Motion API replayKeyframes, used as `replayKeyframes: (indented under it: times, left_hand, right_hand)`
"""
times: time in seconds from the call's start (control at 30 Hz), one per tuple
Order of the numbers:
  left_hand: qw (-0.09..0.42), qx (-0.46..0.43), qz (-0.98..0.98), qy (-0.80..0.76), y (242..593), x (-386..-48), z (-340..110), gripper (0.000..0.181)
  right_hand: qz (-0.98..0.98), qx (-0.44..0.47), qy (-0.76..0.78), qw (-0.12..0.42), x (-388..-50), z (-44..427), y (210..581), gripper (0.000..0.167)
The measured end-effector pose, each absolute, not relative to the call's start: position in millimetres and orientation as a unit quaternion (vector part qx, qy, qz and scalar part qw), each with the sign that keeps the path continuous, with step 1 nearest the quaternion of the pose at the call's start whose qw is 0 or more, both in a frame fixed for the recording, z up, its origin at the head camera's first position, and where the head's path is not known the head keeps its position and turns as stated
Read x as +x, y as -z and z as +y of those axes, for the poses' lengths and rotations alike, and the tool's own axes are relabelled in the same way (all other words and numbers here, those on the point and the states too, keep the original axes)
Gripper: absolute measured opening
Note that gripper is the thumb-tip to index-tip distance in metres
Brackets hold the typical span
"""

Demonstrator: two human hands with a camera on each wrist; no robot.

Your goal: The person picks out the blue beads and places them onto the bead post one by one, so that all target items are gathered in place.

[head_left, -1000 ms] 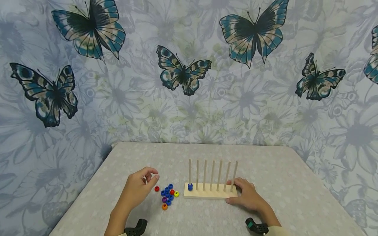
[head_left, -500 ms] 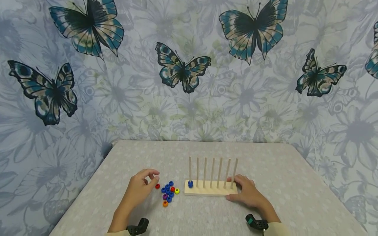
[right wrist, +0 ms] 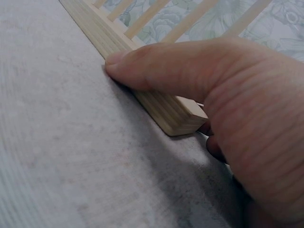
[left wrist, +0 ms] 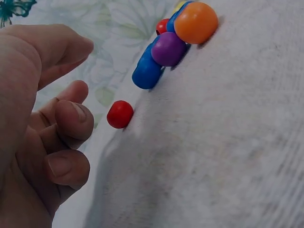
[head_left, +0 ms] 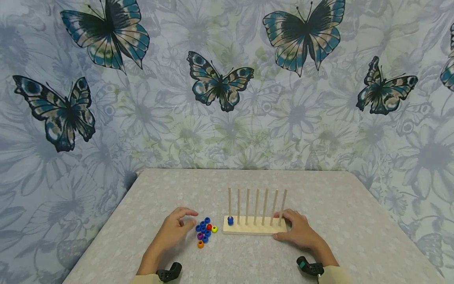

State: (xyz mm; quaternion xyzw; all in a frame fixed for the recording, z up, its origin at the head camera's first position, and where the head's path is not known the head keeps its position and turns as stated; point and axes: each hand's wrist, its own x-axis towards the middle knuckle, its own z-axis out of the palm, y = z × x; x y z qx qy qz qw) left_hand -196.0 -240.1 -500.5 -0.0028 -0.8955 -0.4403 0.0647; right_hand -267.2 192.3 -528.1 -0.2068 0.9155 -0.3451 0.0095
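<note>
Here, a right hand clamps its fingers on the end of a pegged board. Thumb and fingers apart, the left hand hovers near beads on the counter.

We've got cream sleeves, chunky black left-wrist gadget, bent shape, plus similar right-wrist gadget with little green patch.

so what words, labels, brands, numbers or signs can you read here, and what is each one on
No readable text anywhere: none shows on the wooden peg stand, the beads, the tablecloth or the butterfly-patterned wall covering.
Any lettering on the black wrist devices is too small to read; the right one shows a green patch.
</note>
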Motion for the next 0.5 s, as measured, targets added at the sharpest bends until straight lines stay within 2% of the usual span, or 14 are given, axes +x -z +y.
replayKeyframes:
  times: [0.2,0.5]
  left_hand:
    - [0.044,0.001,-0.901,0.432,505.3,-196.9,-237.5,0.021]
    - [0.040,-0.007,-0.910,0.413,507.9,-197.7,-235.3,0.019]
  right_hand:
    - [0.919,-0.207,0.337,0.011,-268.5,192.3,527.5,0.059]
    - [0.916,-0.206,0.343,0.013,-267.6,190.8,526.7,0.060]
